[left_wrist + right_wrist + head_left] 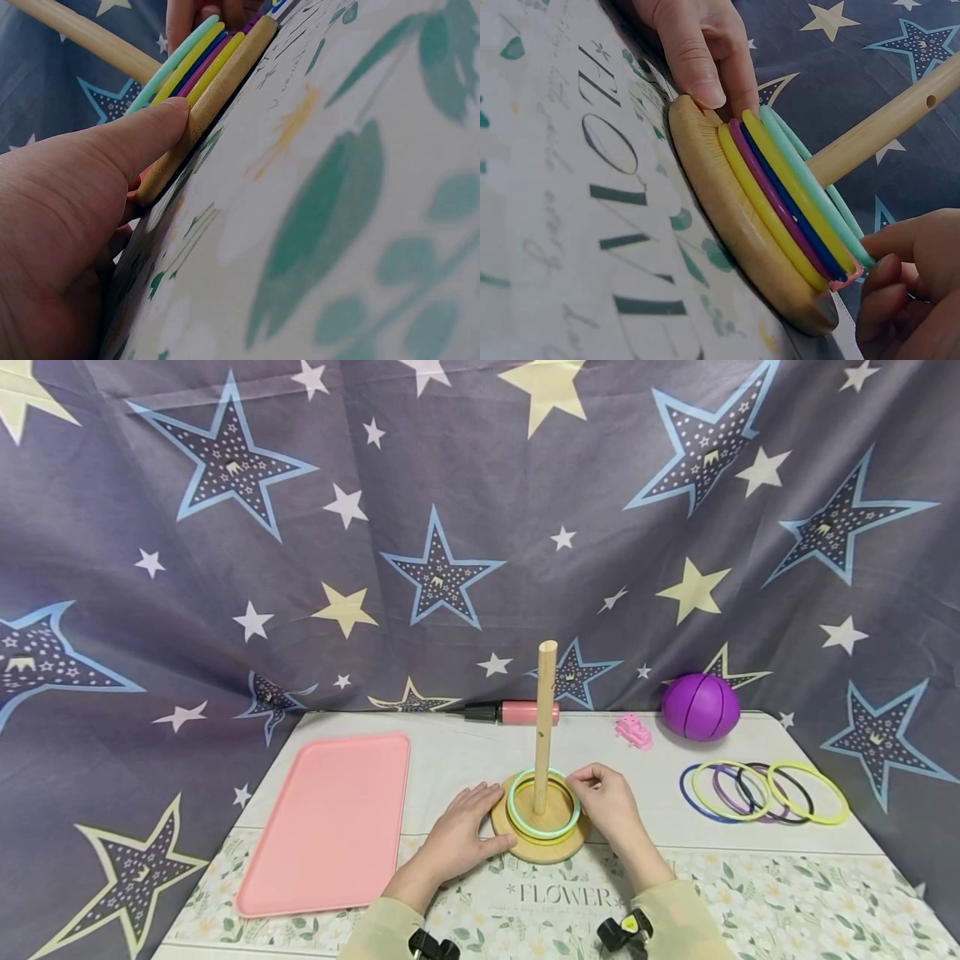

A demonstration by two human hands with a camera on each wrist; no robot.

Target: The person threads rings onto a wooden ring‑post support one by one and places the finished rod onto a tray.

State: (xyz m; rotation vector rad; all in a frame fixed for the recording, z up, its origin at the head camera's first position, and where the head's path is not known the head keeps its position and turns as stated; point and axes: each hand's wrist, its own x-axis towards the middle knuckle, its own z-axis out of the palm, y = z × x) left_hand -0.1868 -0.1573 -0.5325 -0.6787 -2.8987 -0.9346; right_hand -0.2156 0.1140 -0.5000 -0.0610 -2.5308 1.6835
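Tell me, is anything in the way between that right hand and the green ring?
Nothing visible is: the right hand pinches the edge of the green ring, which lies around the wooden post. The stacked rings sit beneath it on the wooden base, not between.

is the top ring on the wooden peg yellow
No, the right wrist view shows a mint green ring on top around the wooden peg, with a yellow ring just beneath it.
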